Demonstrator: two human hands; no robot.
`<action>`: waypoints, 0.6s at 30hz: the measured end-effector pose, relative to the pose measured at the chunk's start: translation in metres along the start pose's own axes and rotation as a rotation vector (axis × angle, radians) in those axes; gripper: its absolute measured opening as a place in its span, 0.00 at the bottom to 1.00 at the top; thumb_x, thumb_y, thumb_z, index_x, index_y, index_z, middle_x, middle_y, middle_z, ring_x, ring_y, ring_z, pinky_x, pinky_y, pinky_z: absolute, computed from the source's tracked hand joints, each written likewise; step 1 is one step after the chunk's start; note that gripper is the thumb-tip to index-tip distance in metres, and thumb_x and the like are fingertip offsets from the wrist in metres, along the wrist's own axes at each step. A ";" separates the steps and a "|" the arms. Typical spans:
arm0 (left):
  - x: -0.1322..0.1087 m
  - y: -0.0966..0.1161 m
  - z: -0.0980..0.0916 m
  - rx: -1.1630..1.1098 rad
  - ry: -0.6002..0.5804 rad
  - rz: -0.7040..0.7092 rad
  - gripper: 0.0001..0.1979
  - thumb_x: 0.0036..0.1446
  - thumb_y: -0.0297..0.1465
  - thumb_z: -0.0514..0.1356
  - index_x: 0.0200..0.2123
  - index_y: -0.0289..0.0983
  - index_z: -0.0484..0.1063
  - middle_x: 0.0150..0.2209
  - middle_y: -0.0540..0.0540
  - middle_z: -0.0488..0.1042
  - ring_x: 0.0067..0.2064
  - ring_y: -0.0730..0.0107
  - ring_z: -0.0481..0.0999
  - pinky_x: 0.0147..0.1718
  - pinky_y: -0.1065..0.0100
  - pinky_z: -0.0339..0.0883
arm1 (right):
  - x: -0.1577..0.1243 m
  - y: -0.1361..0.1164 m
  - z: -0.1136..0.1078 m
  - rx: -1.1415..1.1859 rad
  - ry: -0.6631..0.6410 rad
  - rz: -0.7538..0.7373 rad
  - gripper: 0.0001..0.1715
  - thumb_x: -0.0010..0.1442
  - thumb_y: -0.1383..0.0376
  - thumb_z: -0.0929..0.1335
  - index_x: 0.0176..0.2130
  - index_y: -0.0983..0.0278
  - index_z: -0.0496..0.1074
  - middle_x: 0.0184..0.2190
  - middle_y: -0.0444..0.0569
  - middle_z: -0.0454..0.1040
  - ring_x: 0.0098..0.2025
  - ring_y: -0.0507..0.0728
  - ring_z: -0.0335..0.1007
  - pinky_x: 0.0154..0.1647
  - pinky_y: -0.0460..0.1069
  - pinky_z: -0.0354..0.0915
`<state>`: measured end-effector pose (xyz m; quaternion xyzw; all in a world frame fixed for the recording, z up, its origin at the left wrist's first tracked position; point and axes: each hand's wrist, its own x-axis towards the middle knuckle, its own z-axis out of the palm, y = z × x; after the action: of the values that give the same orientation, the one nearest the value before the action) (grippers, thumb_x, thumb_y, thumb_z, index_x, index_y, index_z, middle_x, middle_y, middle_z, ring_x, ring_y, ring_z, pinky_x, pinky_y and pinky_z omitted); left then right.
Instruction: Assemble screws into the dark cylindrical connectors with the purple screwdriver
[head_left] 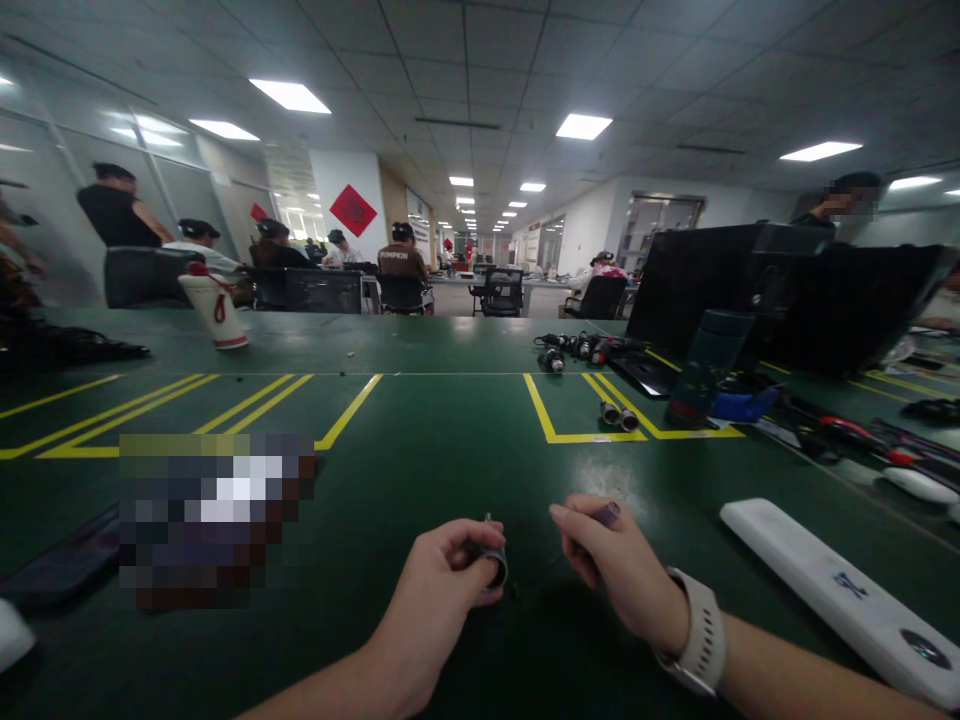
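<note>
My left hand [439, 590] is closed round a small grey metal ring-shaped part [495, 565] with a thin pin sticking up from it, held just above the green table [420, 450]. My right hand [611, 570], with a white watch on the wrist, pinches a small purple-tipped piece [606, 515] a short way to the right of the ring. The two hands are apart, close to the table's near edge.
A long white flat device [840, 590] lies at the right. Two small metal cylinders [619, 415] sit inside a yellow-lined box. Farther back are a dark tumbler [705, 370], a laptop [705, 285], black connectors [570, 350], red-handled tools [855, 435] and a white bottle [214, 310]. People sit beyond.
</note>
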<state>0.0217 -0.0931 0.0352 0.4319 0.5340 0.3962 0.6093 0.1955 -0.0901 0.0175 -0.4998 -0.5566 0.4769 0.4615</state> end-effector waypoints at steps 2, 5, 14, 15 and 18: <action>-0.001 0.001 0.002 0.005 -0.008 -0.007 0.08 0.49 0.18 0.58 0.28 0.33 0.74 0.46 0.39 0.73 0.44 0.58 0.75 0.35 0.63 0.75 | -0.001 0.000 0.002 0.025 -0.004 0.012 0.22 0.56 0.55 0.64 0.17 0.63 0.60 0.10 0.36 0.55 0.13 0.46 0.50 0.13 0.42 0.44; -0.001 0.001 0.003 -0.001 -0.007 -0.019 0.08 0.49 0.17 0.57 0.27 0.33 0.74 0.46 0.39 0.73 0.45 0.59 0.75 0.36 0.63 0.74 | -0.002 0.000 0.004 0.056 -0.008 0.022 0.22 0.56 0.55 0.64 0.17 0.64 0.61 0.11 0.36 0.55 0.13 0.46 0.50 0.13 0.42 0.44; -0.001 -0.005 0.002 -0.055 -0.019 -0.009 0.08 0.47 0.17 0.58 0.27 0.33 0.75 0.46 0.39 0.73 0.43 0.58 0.75 0.36 0.62 0.74 | -0.002 0.002 0.009 0.082 -0.019 0.020 0.22 0.57 0.56 0.64 0.18 0.65 0.62 0.12 0.36 0.56 0.13 0.46 0.50 0.13 0.42 0.45; -0.001 -0.005 0.002 -0.061 -0.017 -0.008 0.08 0.46 0.17 0.59 0.27 0.33 0.75 0.46 0.39 0.73 0.43 0.58 0.75 0.36 0.62 0.74 | -0.002 0.003 0.009 0.083 -0.016 0.016 0.22 0.57 0.56 0.64 0.18 0.65 0.62 0.12 0.36 0.56 0.13 0.46 0.50 0.13 0.42 0.45; -0.002 -0.002 0.003 -0.071 -0.004 -0.010 0.07 0.45 0.17 0.59 0.26 0.32 0.75 0.45 0.39 0.74 0.43 0.58 0.75 0.37 0.61 0.74 | -0.001 0.007 0.009 0.085 -0.004 0.003 0.22 0.57 0.56 0.65 0.18 0.65 0.63 0.11 0.37 0.56 0.13 0.46 0.51 0.13 0.42 0.46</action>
<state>0.0242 -0.0955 0.0336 0.4081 0.5206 0.4108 0.6274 0.1875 -0.0917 0.0097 -0.4795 -0.5361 0.5017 0.4806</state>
